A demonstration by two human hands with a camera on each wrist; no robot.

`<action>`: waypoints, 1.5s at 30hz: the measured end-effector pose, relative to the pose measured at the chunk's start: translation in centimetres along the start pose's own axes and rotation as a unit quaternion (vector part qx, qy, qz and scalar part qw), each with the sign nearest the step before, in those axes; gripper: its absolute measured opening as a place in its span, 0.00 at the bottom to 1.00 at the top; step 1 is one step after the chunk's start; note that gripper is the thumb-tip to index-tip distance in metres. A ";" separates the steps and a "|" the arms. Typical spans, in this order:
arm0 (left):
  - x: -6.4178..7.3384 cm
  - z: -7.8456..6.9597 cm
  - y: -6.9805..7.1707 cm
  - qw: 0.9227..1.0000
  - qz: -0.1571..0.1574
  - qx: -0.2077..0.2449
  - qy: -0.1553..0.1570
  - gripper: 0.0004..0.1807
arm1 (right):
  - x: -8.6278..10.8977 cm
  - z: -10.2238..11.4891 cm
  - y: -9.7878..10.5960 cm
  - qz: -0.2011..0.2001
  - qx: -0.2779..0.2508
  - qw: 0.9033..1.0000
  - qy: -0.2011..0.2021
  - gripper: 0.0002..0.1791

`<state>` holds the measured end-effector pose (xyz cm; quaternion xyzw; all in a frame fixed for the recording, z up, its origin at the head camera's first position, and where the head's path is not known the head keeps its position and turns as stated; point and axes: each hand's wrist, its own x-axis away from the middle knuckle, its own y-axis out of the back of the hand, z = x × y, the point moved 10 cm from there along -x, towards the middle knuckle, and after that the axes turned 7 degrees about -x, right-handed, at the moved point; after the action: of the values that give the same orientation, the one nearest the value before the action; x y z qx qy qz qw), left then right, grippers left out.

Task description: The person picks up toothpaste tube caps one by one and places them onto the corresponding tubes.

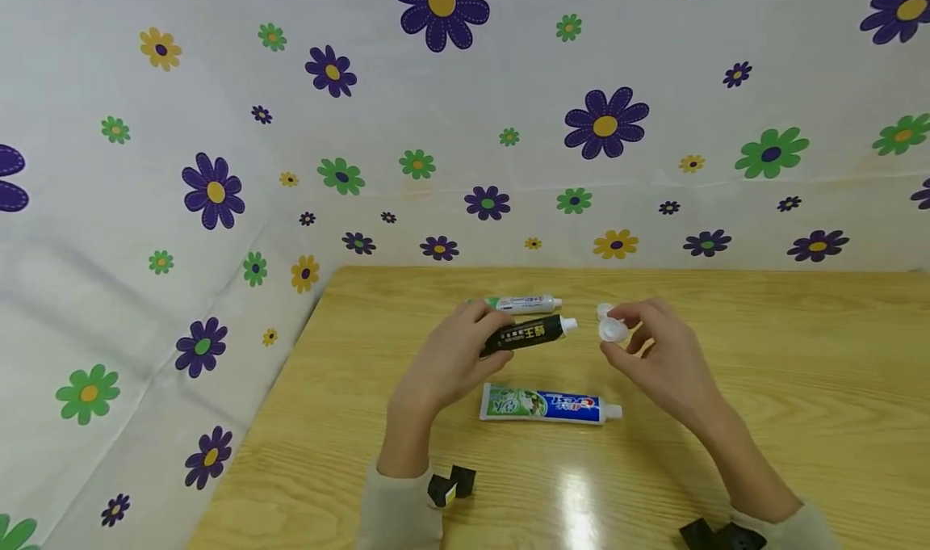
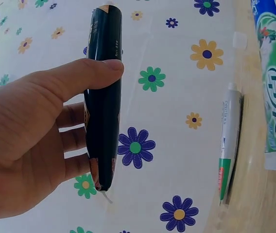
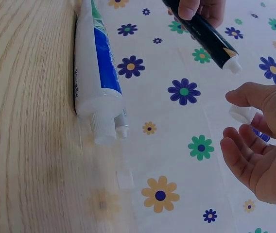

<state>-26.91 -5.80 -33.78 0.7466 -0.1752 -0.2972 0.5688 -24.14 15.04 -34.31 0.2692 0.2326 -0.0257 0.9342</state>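
My left hand [image 1: 452, 354] grips a black toothpaste tube [image 1: 526, 333] above the table, its bare white nozzle [image 1: 570, 324] pointing right. In the left wrist view the thumb presses along the side of the black tube [image 2: 104, 107]. My right hand [image 1: 664, 356] pinches a white cap [image 1: 613, 329] between thumb and fingers, a short gap to the right of that nozzle. The right wrist view shows the cap [image 3: 242, 114] partly hidden by the fingers. Behind the hands lies a white and green toothpaste tube [image 1: 530, 304], uncapped and partly covered by the left hand.
A blue and green toothpaste tube [image 1: 545, 405], its white cap on, lies in front of the hands. Another white cap [image 1: 604, 311] rests on the table [image 1: 799, 388] just behind the held one. A flowered cloth [image 1: 508, 90] hangs along the back and left.
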 end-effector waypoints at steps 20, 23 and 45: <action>0.6 -3.3 1.1 0.998 -0.002 -0.035 -0.059 0.18 | 1.1 1.8 -0.4 0.013 -0.026 0.998 0.048 0.21; 0.4 -3.4 0.7 0.997 0.010 -0.040 -0.059 0.18 | 1.1 2.1 -0.5 0.016 -0.028 0.998 0.055 0.20; 0.7 -3.7 0.6 0.997 0.020 -0.041 -0.057 0.18 | 1.5 4.0 -0.4 0.026 -0.015 0.993 0.113 0.22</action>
<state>-23.94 -3.68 -32.75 0.7009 -0.2098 -0.3345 0.5940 -21.23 12.75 -32.23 0.2620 0.3294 0.0331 0.9065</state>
